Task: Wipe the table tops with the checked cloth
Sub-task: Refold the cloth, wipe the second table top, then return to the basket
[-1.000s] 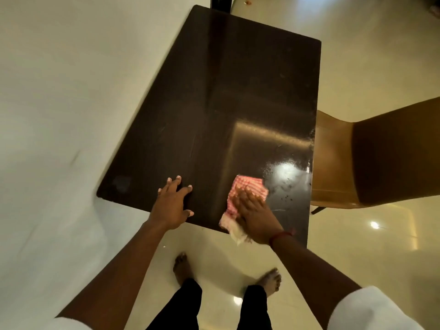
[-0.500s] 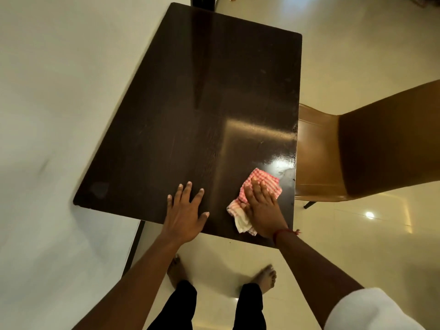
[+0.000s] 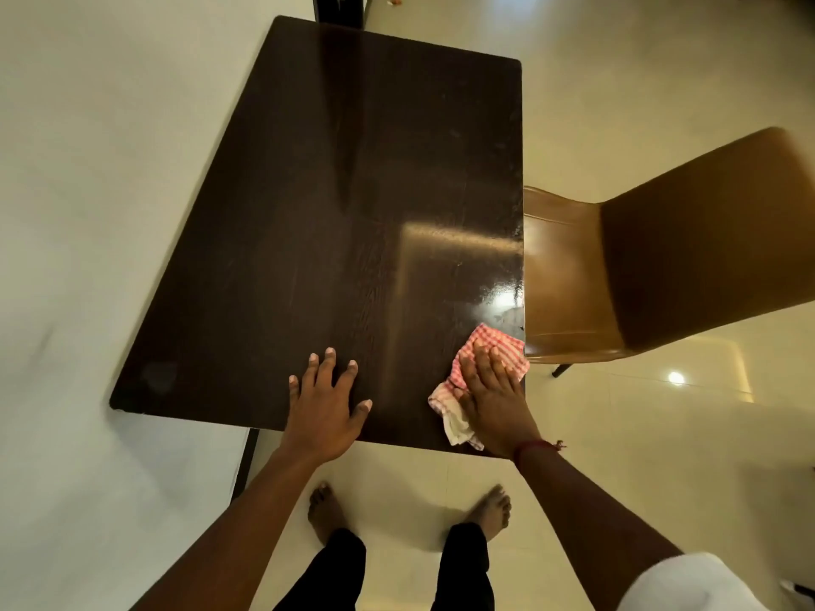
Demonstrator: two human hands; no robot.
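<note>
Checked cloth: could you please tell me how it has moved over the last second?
The right hand slid the pink-and-white checked cloth rightwards to the edge of the dark wooden table top beside the brown chair; the left hand shifted right too. Both hands stay flat; nothing gripped or released.

There is just one camera. It sits on the person's head and looks forward and steeply down. The dark bench (image 3: 353,191) fills the middle, close up, with its near edge low in the view. The person's own feet (image 3: 326,513) show at the bottom, on the floor (image 3: 617,81). A brown chair (image 3: 688,258) stands at the right.
</note>
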